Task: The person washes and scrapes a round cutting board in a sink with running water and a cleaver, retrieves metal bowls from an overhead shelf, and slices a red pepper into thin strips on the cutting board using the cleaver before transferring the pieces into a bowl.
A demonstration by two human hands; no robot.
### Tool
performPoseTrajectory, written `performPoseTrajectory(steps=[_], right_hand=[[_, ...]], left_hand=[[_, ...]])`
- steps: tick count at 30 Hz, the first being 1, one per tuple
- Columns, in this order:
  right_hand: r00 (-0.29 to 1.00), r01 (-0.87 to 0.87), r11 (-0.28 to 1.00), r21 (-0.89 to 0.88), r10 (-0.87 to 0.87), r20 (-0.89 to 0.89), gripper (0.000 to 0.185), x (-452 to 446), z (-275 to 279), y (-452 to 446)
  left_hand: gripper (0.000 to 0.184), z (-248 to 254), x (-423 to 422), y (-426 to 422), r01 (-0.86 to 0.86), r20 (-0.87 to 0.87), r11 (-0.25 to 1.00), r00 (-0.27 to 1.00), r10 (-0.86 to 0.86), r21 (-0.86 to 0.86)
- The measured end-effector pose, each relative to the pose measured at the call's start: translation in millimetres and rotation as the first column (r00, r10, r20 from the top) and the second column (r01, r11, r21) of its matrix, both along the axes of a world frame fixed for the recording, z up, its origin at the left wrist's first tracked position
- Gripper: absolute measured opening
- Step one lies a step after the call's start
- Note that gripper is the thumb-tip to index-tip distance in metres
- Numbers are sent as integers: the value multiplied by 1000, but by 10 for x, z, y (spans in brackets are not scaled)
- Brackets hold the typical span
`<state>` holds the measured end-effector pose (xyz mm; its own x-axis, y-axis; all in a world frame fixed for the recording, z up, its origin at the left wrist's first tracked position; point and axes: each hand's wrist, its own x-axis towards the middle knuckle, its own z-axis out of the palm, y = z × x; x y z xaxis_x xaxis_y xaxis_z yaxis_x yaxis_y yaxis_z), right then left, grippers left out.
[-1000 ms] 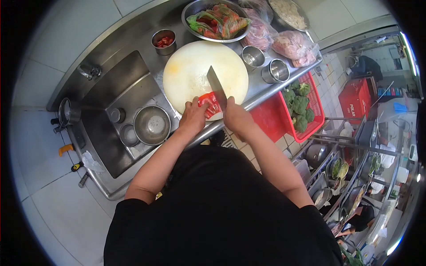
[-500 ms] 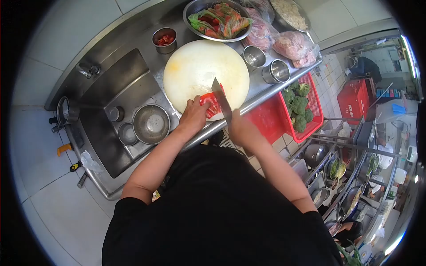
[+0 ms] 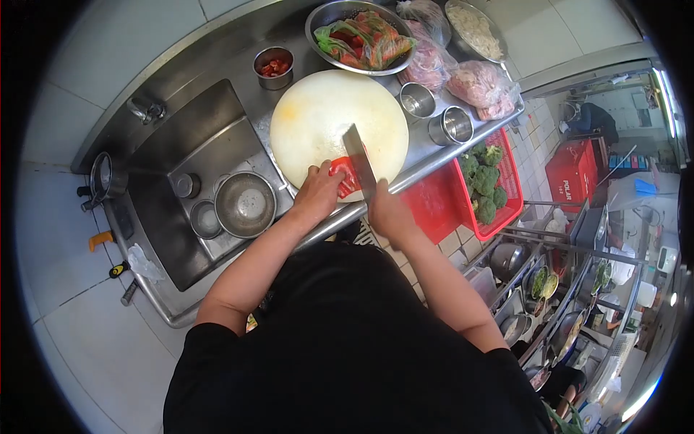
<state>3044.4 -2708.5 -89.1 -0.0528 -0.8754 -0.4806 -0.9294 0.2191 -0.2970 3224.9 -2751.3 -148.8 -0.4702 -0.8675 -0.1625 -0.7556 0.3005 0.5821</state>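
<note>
On the round white cutting board [image 3: 318, 108] lies a piece of red pepper [image 3: 348, 179], near the board's front edge. My left hand [image 3: 318, 192] grips it from the left, fingers curled against the flesh. My right hand [image 3: 392, 213] is closed around the handle of a cleaver [image 3: 358, 159]. The broad blade stands along the right side of the pepper, its tip pointing up the board. The blade hides part of the pepper's cut edge.
Left is a sink [image 3: 173, 239] with a metal pot [image 3: 246, 205]. Behind the board stand a cup of red pieces [image 3: 274, 67] and a colander [image 3: 314, 36]. Two steel cups [image 3: 451, 126] and bagged meat [image 3: 483, 87] are right. Below is a red basket [image 3: 515, 181] of broccoli [image 3: 486, 181].
The whole view has shifted slightly. The cleaver blade has moved a little left against the pepper, with my right hand still on its handle. My left hand keeps its hold.
</note>
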Motion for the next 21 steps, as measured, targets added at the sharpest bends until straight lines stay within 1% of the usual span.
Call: performPoseTrajectory(steps=[1,2,4,5,6,7,8,9,11,12,14,17,19,20,21], right_hand=[[999,-25,1000,-3,25,30,28,-1,40,-132],[999,-10,1000,-3,10,36,28,31,197,-168],[1000,-24,984,177,25,-1,28,102,534,-312],[998,-55,993,108,55,7,29,59,422,-176],[999,-40,993,110,42,-18,28,47,321,-29],[1000,-10,995,100,11,-7,28,7,105,93],[1000,21,996,91,-22,6,28,18,34,139],[1000,16,995,96,-17,5,28,-26,-34,124],[1000,-7,1000,18,6,21,28,7,48,-61],[1000,-21,999,25,21,13,28,17,102,-180],[1000,-15,991,133,14,7,28,78,338,-309],[1000,-15,994,105,16,-16,27,62,211,51],[1000,-6,994,106,9,-21,27,69,128,13],[1000,25,994,109,-24,-16,27,86,88,41],[999,24,996,84,-26,30,28,71,38,-60]], left_hand=[[46,-3,0,14,15,5,1000,1000,-15,-1],[46,-9,2,31,3,-22,1000,1000,-2,9],[45,-27,21,-34,-23,-45,1000,999,23,3],[45,-43,28,-23,-13,-38,1000,999,13,-9],[45,-64,20,-20,-10,-36,1000,999,9,-21],[45,-17,13,-17,-22,-31,1000,999,22,8],[45,-22,7,-15,-31,-35,999,999,31,11],[45,-29,6,-4,-27,-35,1000,999,27,1],[45,-44,24,2,-4,-20,1000,1000,4,-7],[45,-47,27,8,1,-32,1000,999,-1,-3],[45,-70,37,-68,3,-39,1000,999,-3,-16],[44,-103,34,-55,-12,-56,1000,998,10,-25],[42,-49,39,-57,0,-40,999,999,2,36],[42,-69,51,-37,4,-35,999,999,-3,43],[41,-89,59,-48,-2,-66,1000,998,3,13]])
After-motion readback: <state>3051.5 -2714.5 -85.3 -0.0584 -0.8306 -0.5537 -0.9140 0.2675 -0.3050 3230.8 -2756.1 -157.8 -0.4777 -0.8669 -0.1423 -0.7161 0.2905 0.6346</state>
